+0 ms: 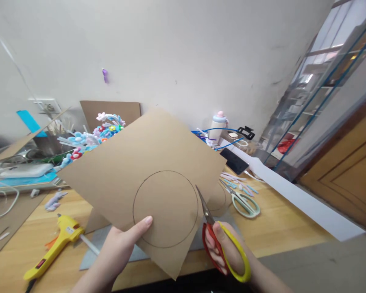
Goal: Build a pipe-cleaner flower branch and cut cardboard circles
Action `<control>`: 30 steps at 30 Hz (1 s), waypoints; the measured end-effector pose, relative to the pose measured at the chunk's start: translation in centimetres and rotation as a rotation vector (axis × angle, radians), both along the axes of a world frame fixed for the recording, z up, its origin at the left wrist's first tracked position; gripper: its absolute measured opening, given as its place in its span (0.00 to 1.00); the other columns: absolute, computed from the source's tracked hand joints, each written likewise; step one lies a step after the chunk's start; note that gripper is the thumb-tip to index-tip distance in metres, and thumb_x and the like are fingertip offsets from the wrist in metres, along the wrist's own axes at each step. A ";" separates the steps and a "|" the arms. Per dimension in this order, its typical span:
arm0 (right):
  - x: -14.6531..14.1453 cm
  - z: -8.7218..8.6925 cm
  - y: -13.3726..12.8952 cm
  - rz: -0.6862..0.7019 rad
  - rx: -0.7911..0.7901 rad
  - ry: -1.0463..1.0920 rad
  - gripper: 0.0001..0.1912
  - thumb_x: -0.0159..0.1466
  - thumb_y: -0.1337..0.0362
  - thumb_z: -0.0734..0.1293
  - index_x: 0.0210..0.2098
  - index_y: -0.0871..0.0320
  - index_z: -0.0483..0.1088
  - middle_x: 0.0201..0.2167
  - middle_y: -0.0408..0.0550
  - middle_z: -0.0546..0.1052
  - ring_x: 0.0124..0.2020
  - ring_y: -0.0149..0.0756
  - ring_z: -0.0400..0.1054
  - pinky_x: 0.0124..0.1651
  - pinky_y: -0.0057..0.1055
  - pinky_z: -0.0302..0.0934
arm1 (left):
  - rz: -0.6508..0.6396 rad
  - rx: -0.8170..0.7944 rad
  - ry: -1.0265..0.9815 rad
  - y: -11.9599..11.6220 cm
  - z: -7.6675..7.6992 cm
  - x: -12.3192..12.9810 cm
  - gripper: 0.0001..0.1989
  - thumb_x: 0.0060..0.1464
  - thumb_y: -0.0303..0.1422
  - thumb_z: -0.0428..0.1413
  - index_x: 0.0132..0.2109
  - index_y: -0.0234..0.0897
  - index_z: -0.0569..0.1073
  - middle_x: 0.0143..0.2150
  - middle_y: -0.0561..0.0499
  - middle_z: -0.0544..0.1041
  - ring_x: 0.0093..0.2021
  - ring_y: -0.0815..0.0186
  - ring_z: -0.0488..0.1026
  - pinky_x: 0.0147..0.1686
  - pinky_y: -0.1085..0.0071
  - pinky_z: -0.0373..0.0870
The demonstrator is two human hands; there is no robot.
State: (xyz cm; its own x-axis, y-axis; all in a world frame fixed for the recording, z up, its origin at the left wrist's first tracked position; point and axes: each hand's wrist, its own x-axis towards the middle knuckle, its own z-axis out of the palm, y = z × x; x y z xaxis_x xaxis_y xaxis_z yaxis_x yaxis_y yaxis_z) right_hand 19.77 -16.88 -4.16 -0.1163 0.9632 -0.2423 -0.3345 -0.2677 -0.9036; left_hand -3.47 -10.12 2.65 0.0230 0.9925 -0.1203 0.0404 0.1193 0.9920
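A large brown cardboard sheet (pixel 118 179) with a drawn circle is tilted up over the table. My left hand (pixel 125 244) grips its lower left edge, thumb on top just inside the circle and fingers hidden beneath. In my right hand (pixel 222 248) are scissors (pixel 242 260) with one red and one yellow handle. Their blades point up and to the left, nearly closed, at the cardboard's right edge close to the circle's line; whether they touch it is unclear.
On the left lie a yellow glue gun (pixel 53 248) and pipe-cleaner flowers (pixel 91 136). Green-handled scissors (pixel 247 205), a phone (pixel 234 160), a bottle (pixel 217 126) and a long white sheet (pixel 299 199) are on the right. A grey mat (pixel 91 254) lies below the cardboard.
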 end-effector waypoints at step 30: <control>3.0 1.7 -0.4 0.280 -0.064 0.000 0.40 0.55 0.29 0.53 0.27 0.63 0.69 0.13 0.38 0.63 0.09 0.21 0.54 0.12 0.19 0.53 | -0.157 -0.055 0.030 0.3 2.6 -1.6 0.29 0.34 0.39 0.67 0.48 0.38 0.77 0.43 0.42 0.81 0.47 0.45 0.76 0.44 0.56 0.75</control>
State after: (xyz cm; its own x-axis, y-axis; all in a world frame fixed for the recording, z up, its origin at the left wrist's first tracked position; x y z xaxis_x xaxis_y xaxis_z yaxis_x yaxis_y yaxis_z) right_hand 22.73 -17.31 -2.48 -0.3759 0.8761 -0.3018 -0.2397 -0.4065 -0.8816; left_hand -5.09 -9.78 5.28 0.1731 0.9688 -0.1776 0.0923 0.1635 0.9822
